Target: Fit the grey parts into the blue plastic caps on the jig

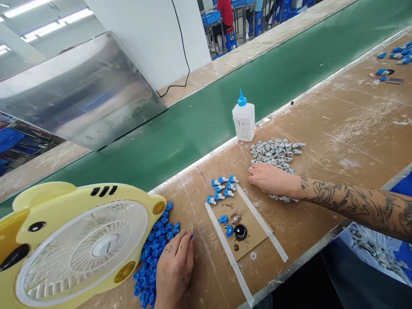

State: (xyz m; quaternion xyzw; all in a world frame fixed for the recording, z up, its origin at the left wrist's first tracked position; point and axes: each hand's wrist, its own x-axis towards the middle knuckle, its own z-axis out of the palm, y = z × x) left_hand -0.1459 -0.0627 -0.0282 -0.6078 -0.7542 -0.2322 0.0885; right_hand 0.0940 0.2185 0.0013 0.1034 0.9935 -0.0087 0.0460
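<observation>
My left hand (175, 266) rests beside a heap of small blue plastic parts (151, 253). Its fingers are closed together, and a bit of blue shows at the fingertips. On the right, my right hand (273, 179) reaches into a pile of small grey-white parts (273, 150), fingers curled down; what they hold is hidden. Between the hands lies a cardboard piece (254, 219) held by white tape strips. Several joined blue-and-grey pieces (222, 189) stand at its far end. Two loose blue parts (229, 231) are near a small black cap of dark liquid (240, 232).
A white bottle with a blue nozzle (243, 118) stands by the green conveyor belt (193, 128). A yellow animal-shaped fan (83, 244) occupies the left. More blue parts (402, 53) lie far right. Below the bench edge is a bag of grey parts (376, 253). People sit in the background.
</observation>
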